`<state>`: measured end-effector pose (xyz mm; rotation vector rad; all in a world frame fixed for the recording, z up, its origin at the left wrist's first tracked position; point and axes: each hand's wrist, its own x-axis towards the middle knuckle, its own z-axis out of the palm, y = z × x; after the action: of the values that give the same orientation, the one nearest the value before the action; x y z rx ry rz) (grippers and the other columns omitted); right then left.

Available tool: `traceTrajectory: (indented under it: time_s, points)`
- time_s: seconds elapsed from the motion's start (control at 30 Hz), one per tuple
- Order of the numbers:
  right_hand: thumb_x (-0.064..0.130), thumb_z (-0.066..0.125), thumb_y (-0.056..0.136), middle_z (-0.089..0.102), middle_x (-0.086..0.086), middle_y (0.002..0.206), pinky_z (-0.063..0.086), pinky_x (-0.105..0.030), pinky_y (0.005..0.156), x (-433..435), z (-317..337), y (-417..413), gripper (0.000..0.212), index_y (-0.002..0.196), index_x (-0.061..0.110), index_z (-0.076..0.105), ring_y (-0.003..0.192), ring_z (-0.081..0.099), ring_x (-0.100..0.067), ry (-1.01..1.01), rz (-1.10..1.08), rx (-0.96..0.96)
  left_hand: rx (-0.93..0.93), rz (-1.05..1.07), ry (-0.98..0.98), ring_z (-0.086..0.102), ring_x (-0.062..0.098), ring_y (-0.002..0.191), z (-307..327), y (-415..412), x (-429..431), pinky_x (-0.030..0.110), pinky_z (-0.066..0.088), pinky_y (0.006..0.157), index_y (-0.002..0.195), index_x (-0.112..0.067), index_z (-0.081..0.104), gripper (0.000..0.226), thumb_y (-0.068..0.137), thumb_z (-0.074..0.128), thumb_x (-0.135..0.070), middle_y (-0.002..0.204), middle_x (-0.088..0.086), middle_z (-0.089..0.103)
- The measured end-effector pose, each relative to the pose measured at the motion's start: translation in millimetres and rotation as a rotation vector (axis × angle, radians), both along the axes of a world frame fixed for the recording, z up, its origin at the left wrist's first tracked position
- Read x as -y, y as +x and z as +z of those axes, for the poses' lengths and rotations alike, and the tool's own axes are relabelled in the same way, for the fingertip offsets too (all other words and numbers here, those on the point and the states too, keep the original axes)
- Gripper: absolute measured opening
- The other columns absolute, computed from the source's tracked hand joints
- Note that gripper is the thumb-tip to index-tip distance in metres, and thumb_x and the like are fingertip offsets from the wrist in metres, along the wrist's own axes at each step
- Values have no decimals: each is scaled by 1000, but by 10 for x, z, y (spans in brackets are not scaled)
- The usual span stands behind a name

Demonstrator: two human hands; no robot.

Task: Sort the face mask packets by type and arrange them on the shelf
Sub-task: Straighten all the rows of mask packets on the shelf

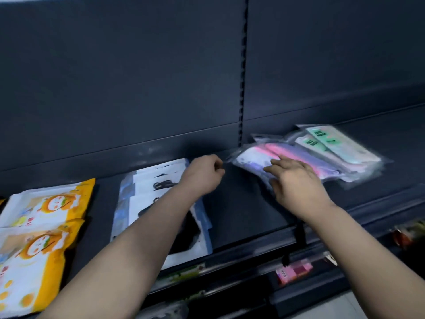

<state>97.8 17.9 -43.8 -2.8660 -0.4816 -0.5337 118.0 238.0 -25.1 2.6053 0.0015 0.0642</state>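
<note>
Shelf (241, 203) carries three packet groups | orange cartoon packets (53, 203) left | black-mask packets (158, 178) middle | pastel packets (322, 157) right | left hand (204, 173) fingers clenched, empty | right hand (296, 180) fingers straight, touching pastel packets

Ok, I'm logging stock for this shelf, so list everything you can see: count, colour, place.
yellow cartoon packets: two plainly seen, yellow and white, flat at the shelf's left end
white packets: overlapping stack, at least three, white with black mask prints, left of centre, partly under the left forearm
clear packets: loose pile, count unclear, pink, purple and white masks inside, right side
green-label packets: two, pale with green labels, at the back of that pile
shelf: one, dark grey
lower-shelf goods: pink and red items, blurred, below right
left hand: fingers curled, nothing seen in it, over the shelf's middle
right hand: fingers straight, resting on the clear packets
</note>
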Motion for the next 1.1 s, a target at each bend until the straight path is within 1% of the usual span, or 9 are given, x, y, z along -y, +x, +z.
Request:
traceTrajectory:
  time_s: [0.1, 0.17, 0.3, 0.37, 0.43, 0.53, 0.73, 0.87, 1.1]
  points:
    - [17, 57, 89, 59, -5, 133, 34, -40, 106, 331, 12, 176, 34, 123, 18, 62, 134, 44, -23, 80, -26, -24, -19, 186, -119, 53, 29, 123, 6, 160, 359, 36, 45, 101, 136, -11, 44, 56, 89, 61, -38, 136, 10, 55]
    - [18, 51, 92, 56, -5, 135, 34, -39, 107, 571, 20, 319, 36, 128, 18, 58, 135, 41, -23, 120, -30, -68, -31, 322, -352, 43, 31, 133, -46, 216, 609, 36, 38, 108, 146, -4, 26, 80, 86, 67, -37, 148, 15, 39]
    - [4, 48, 84, 53, -5, 139, 34, -39, 108, 967, 66, 625, 49, 132, 16, 53, 138, 37, -24, 84, 14, -119, -11, 454, -663, 26, 33, 143, -176, 234, 1163, 42, 29, 116, 148, 3, 13, 98, 80, 75, -31, 155, 23, 20]
    - [6, 54, 81, 45, -1, 146, 24, -41, 113, 1126, 74, 769, 56, 135, 17, 47, 143, 27, -21, -21, 36, -159, -37, 453, -554, 6, 37, 148, -165, 234, 1451, 45, 19, 118, 153, -7, -1, 108, 81, 73, -38, 160, 20, -7]
    - [23, 64, 84, 39, 3, 149, 17, -44, 115, 1274, 49, 891, 65, 143, 22, 37, 145, 20, -17, -99, 49, -204, -25, 445, -260, -13, 39, 147, -119, 273, 1659, 54, 10, 117, 154, -23, -5, 108, 80, 70, -50, 158, 12, -28]
    - [41, 61, 86, 36, 6, 151, 13, -51, 114, 1504, -52, 1059, 68, 146, 34, 28, 147, 13, -16, -194, 38, -194, 4, 334, 177, -24, 37, 145, -57, 400, 1882, 65, 1, 113, 151, -41, 12, 87, 81, 58, -64, 159, 3, -27]
    - [22, 45, 94, 9, 4, 160, 4, -65, 110, 1767, -164, 1278, 54, 141, 43, 30, 148, -2, -25, -215, 65, -376, -365, 88, 200, -6, 28, 150, 99, 627, 2064, 73, -2, 109, 139, -50, 38, 65, 80, 62, -62, 163, -7, 8]
    - [32, 43, 95, 4, 3, 160, 3, -67, 109, 1801, -212, 1328, 47, 138, 48, 34, 147, -4, -29, -240, 68, -385, -476, 73, 261, -7, 28, 150, 139, 782, 2015, 75, 1, 107, 141, -54, 31, 67, 83, 63, -58, 163, -10, 6]
    - [26, 40, 95, -3, 0, 161, -1, -70, 107, 2061, -196, 1533, 50, 139, 48, 34, 146, -10, -33, -306, -65, -424, -482, 28, 225, -16, 28, 149, 22, 926, 2178, 75, -5, 106, 142, -53, 32, 66, 84, 64, -53, 163, -10, 1]
